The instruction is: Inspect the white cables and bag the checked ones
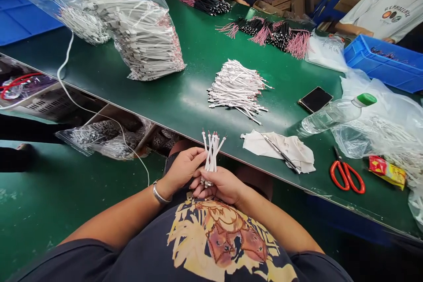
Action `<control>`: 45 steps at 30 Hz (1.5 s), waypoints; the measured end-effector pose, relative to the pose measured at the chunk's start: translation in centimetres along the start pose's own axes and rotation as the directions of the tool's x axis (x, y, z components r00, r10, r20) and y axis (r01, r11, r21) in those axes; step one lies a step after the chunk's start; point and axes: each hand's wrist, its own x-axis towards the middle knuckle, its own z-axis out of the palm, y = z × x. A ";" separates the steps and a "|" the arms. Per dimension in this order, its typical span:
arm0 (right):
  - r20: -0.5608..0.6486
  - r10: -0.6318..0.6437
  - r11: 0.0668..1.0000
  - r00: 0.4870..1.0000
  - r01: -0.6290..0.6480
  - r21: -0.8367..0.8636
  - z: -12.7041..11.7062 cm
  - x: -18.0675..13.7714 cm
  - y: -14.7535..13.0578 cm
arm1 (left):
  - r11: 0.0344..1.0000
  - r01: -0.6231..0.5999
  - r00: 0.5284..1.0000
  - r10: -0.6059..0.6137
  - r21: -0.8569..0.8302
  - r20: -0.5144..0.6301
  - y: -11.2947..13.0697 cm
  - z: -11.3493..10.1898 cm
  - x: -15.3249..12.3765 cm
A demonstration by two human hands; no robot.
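Note:
A small bunch of short white cables [212, 152] is held upright in front of my chest, its bare reddish ends pointing up and its white connectors down. My right hand [226, 185] is closed round the lower part, thumb across the front. From the other side my left hand [183, 166] pinches the bunch higher up; some of its fingertips are hidden. Just beyond, a loose pile of similar white cables [236, 88] lies on the green table [194, 92]. A white cloth [280, 150] with metal tweezers [280, 153] on it is near the table's front edge.
Red-handled scissors [347, 176], a clear bottle [333, 114] and a phone [315, 99] lie to the right. A large bag of white cables [148, 39] stands at the left. Black and pink wire bundles [267, 33] and a blue bin [383, 61] are farther back. Two people are across the table.

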 end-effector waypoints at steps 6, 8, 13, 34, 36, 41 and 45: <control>-0.017 -0.002 1.000 1.000 0.002 0.016 0.0 -0.3 0.0 | 0.998 0.005 0.999 -0.007 -0.064 -0.035 -0.2 0.3 0.3; -0.020 -0.009 1.000 1.000 0.009 0.029 -0.2 -0.3 0.1 | 0.998 0.011 0.998 -0.015 -0.068 -0.055 -0.3 0.3 0.3; -0.032 -0.024 0.997 0.999 0.026 0.071 -0.3 -0.2 0.2 | 0.999 -0.041 0.991 0.040 -0.008 -0.129 -0.5 0.4 0.3; -0.135 -0.045 0.999 0.990 0.041 -0.028 -0.1 -0.7 0.4 | 0.964 -0.265 0.927 0.247 -0.025 -0.282 0.4 -0.3 0.7; -0.138 -0.049 0.998 0.989 0.043 -0.046 0.0 -0.8 0.5 | 0.960 -0.277 0.922 0.256 -0.034 -0.290 0.9 -0.3 0.7; -0.153 -0.060 0.996 0.986 0.049 -0.075 0.1 -0.8 0.6 | 0.955 -0.297 0.912 0.280 -0.013 -0.299 1.7 -0.4 0.5; -0.158 -0.061 0.995 0.986 0.049 -0.082 0.1 -0.8 0.6 | 0.955 -0.298 0.910 0.285 0.003 -0.301 1.9 -0.4 0.5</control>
